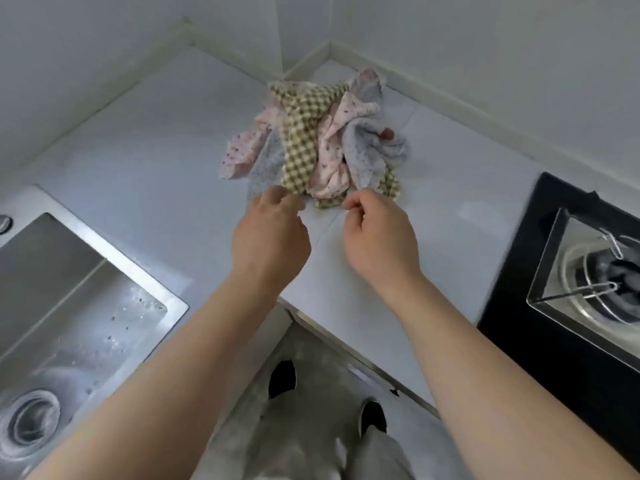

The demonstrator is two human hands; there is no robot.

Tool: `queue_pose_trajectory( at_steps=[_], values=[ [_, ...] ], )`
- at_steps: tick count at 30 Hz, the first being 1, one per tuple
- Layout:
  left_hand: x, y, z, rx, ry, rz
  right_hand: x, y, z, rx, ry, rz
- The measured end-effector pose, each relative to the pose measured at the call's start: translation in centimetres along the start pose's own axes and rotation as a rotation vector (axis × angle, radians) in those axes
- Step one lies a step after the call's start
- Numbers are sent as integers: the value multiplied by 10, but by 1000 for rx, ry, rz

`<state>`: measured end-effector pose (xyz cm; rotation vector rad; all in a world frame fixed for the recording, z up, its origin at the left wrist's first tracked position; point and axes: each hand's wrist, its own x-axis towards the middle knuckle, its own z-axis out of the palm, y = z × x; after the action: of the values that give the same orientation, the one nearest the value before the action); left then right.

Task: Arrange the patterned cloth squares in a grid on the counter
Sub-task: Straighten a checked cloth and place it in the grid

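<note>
A crumpled pile of patterned cloth squares lies on the white counter [145, 161] near the back corner. In it are a green-and-cream checked cloth [299, 140], pink flowered cloths [332, 157] and grey dotted cloths [367, 150]. My left hand [270, 237] hovers at the pile's near-left edge, fingers loosely curled and apart over a grey cloth's corner, with nothing gripped that I can see. My right hand [377, 237] is just right of the checked cloth's near end. Its thumb and forefinger are pinched together with nothing visible between them.
A steel sink [69, 306] with a drain is set into the counter at the left. A black gas hob [540, 299] with a metal burner guard [588, 271] is at the right. Walls close off the back. The counter's inner corner edge [311, 317] is below my hands.
</note>
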<state>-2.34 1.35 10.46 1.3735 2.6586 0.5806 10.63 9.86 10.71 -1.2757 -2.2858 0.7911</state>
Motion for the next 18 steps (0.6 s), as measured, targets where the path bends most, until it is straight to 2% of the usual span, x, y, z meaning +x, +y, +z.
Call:
queue_pose_trajectory(
  at_steps=[4,8,11,15,18],
  values=[
    [35,-23,47,71,142,173,36,9,39,-7,113,-118],
    [52,-38,84,108,364,326,60,16,61,-56,203,-253],
    [52,-46,97,41,511,403,63,17,62,-136,251,-286],
    [49,-45,78,-142,648,485,39,20,54,-236,204,-222],
    [38,-31,49,-312,682,501,3,19,45,-221,220,-219]
  ],
)
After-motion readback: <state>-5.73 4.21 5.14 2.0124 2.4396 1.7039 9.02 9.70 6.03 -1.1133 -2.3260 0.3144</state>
